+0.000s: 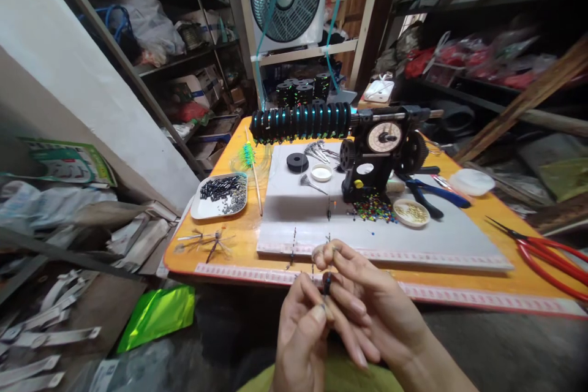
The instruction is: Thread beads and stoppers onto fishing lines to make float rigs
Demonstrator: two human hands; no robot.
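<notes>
My left hand (304,326) is raised just off the table's near edge, thumb and index finger pinched on the lower end of a small dark slender piece (326,285). The fingertips of my right hand (361,294) are pinched together just above it, its other fingers curled beside the piece. Whether a fine line runs between the hands cannot be made out. Beyond them, thin beaded lengths (293,247) hang or lie near the front edge of the grey board (285,220). A small dark fitting with an orange tip (329,209) is farther back.
A winding machine (374,159) with a dial carries a row of black spools (301,122). Around it are a white plate (195,211) of small black pieces, colourful beads (374,207), a dish of gold bits (412,213), blue-handled pliers (443,195) and red scissors (544,260).
</notes>
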